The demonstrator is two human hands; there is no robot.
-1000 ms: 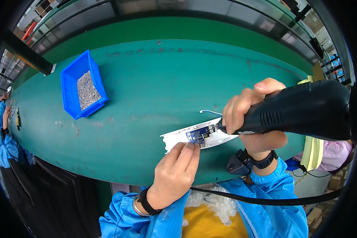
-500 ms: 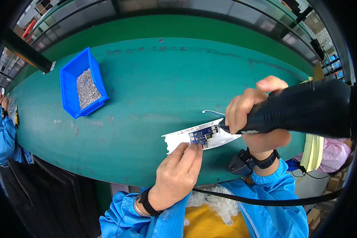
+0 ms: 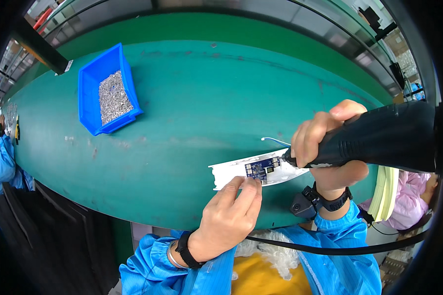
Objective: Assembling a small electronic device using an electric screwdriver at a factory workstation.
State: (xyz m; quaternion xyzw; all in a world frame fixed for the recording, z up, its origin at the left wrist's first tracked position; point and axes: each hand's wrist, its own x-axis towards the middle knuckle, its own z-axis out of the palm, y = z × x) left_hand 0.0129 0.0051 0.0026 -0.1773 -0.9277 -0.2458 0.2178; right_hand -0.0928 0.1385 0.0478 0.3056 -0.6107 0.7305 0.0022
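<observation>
A white plastic casing (image 3: 226, 175) lies slantwise on the green bench, with a small blue circuit board (image 3: 257, 169) in it. With fingertips together, my left hand (image 3: 231, 211) grips the casing's near edge beside the board. My right hand (image 3: 312, 135) is wrapped round a black electric screwdriver (image 3: 379, 135), held nearly level. Its tip points at the board's right end; whether it touches a screw is too small to tell. Thin wires with a white plug (image 3: 274, 140) stick out behind the casing.
A blue bin (image 3: 90, 101) of small silvery screws (image 3: 114, 100) stands at the back left of the green bench (image 3: 192, 98). A black cable (image 3: 330, 250) crosses in front of my body. Pale yellow strips (image 3: 385, 194) hang at the right. Another person's blue sleeve (image 3: 2, 162) shows far left.
The whole view has shifted slightly, so the bench things appear a little farther right. Both hands keep their holds, and the screwdriver stays at the board's right end.
</observation>
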